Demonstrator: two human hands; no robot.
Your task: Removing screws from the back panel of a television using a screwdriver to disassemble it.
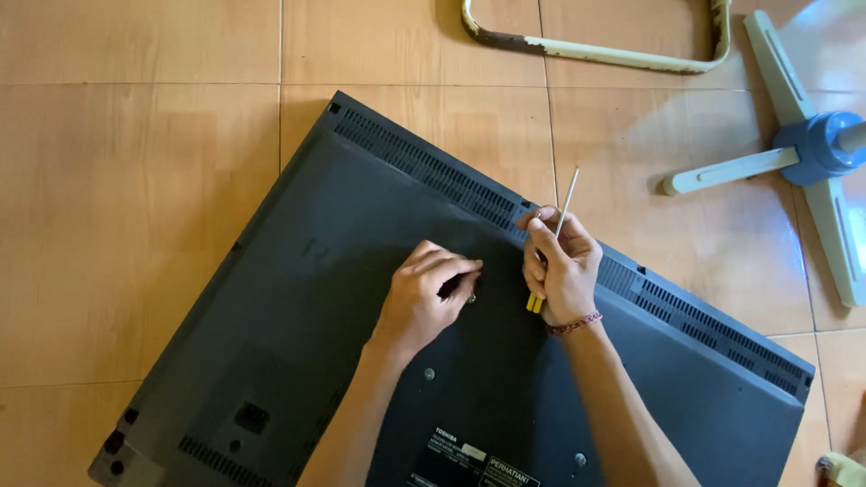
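A flat-screen television (307,298) lies face down on the tiled floor, its dark grey back panel up. My left hand (424,298) rests on the middle of the panel, fingertips pinched at a small screw (472,298). Whether the fingers hold the screw is not clear. My right hand (561,271) is closed around a screwdriver (566,200) with a yellow handle, its thin metal shaft pointing up and away over the panel's vented top edge. A red cord bracelet sits on the right wrist.
Another screw (429,373) sits in the panel below my left hand. A blue and cream fan base (812,153) with crossed legs stands on the floor at the right. A cream metal tube frame (595,52) lies at the top.
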